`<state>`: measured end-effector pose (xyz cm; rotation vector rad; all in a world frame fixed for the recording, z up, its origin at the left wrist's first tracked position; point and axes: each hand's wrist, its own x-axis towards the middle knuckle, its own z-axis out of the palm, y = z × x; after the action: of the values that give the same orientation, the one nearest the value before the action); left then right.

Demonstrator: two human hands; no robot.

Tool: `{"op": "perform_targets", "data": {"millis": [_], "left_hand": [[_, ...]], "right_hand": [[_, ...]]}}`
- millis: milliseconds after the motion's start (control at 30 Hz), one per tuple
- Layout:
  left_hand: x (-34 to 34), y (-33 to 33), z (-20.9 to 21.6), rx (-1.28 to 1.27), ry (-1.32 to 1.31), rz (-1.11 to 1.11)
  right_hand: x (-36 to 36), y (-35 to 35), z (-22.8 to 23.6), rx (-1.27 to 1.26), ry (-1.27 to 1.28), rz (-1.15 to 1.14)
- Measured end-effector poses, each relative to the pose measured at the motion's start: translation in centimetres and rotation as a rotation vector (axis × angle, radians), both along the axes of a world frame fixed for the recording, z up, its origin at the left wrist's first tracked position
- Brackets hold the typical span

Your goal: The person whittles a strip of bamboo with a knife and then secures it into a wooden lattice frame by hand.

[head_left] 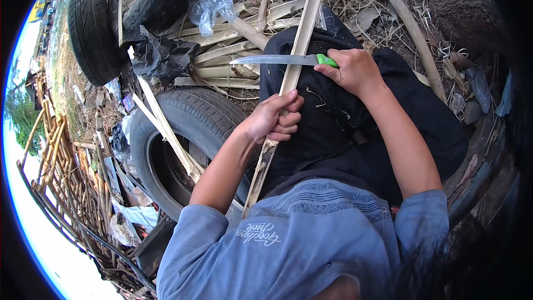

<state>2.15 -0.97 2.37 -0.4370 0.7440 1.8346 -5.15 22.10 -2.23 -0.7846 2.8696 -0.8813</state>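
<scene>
My left hand is closed around a long split bamboo strip, its pale hollow side facing up. The strip slants from beside my waist up across my thigh, with its far end beyond my knee. In my right hand is a knife, gripped by its green handle. The blade points left and lies across the strip above my left fist; whether its edge touches the bamboo I cannot tell. Most of the handle is hidden in my fingers.
Past my knee lies a pile of split bamboo with a clear plastic bag. An old tire lies at my left, and more tires stand farther off. A bamboo pole rests on the littered ground at right.
</scene>
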Motion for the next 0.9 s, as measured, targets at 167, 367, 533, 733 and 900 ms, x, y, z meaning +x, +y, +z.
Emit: {"op": "perform_targets", "data": {"millis": [167,367,533,733,900], "left_hand": [[1.7,-0.9,0.8,0.049,-0.027,0.023],[4.9,-2.9,1.3,0.045,-0.032,0.069],[7.3,-4.2,1.3,0.12,-0.088,0.094],[8.1,-5.9,2.5,0.018,-0.091,0.05],[10.9,-6.9,4.0,-0.063,-0.091,0.036]], "right_hand": [[0.5,-0.1,-0.2,-0.012,0.067,-0.012],[0.6,-0.5,-0.1,-0.012,0.085,-0.08],[0.6,-0.6,0.2,0.011,0.097,-0.074],[1.3,-0.9,0.1,0.078,0.105,-0.176],[0.2,-0.8,-0.1,0.039,-0.002,-0.314]]}}
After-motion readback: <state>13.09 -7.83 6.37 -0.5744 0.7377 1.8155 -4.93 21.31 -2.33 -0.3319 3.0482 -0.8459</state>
